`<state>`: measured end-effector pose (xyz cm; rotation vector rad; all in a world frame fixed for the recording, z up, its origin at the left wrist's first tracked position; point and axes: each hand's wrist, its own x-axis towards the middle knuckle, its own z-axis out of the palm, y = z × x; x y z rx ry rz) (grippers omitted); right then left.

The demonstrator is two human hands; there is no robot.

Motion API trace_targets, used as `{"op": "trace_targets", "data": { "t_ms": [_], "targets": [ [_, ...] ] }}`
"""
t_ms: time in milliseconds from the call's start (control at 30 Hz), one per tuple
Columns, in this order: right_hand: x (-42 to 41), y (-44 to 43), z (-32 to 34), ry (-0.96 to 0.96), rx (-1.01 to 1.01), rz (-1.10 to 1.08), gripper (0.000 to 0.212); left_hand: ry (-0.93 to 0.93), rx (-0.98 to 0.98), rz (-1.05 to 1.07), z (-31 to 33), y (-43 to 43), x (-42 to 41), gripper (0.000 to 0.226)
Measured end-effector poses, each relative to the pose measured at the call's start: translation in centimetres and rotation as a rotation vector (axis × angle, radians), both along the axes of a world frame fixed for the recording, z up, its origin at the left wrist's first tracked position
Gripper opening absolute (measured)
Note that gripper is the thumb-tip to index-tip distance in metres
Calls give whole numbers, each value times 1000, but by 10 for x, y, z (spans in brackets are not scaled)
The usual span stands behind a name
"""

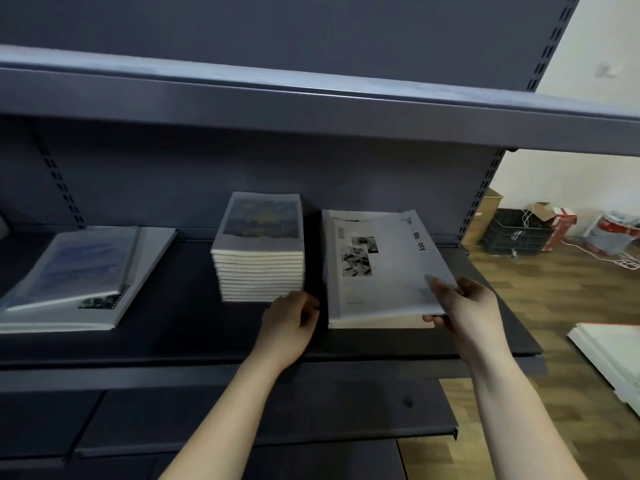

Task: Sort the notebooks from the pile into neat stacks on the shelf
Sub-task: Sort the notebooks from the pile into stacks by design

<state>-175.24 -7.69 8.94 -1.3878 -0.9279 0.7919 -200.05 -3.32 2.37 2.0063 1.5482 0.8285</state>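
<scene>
On the dark shelf (180,337) lie three groups of notebooks. A loose pile (79,278) with a blue cover sits askew at the left. A tall neat stack (259,247) with a dark picture cover stands in the middle. At the right lies a low stack of grey notebooks (377,268) printed with photos. My right hand (460,306) grips the near right corner of its top notebooks, thumb on the cover. My left hand (294,323) rests with curled fingers by the stack's near left edge, below the tall stack; whether it touches is unclear.
An upper shelf (311,98) overhangs the working shelf, and a lower shelf (263,417) juts out beneath my arms. To the right is wooden floor with a black crate (516,233), cardboard boxes (488,213) and a white panel (613,358).
</scene>
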Motion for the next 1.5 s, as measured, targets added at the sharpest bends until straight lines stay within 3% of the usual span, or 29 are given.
{"op": "trace_targets", "data": {
  "t_ms": [33, 100, 167, 300, 567, 1500],
  "targets": [
    [3, 1, -2, -58, -15, -3, 6, 84, 37, 13, -5, 1, 2, 21],
    [8, 3, -6, -187, -42, -31, 29, 229, 121, 39, -13, 3, 6, 23],
    [12, 4, -10, -294, -66, -73, 37, 287, 178, 60, -18, 3, 9, 25],
    [17, 1, -21, -486, -75, -48, 43, 330, 234, 89, -24, 2, 12, 31],
    [26, -8, -27, -679, -65, 165, 54, 326, 227, 114, -26, 0, 13, 33],
    [17, 40, -14, -701, -44, 134, 53, 333, 227, 126, -25, 0, 14, 35]
  ]
}}
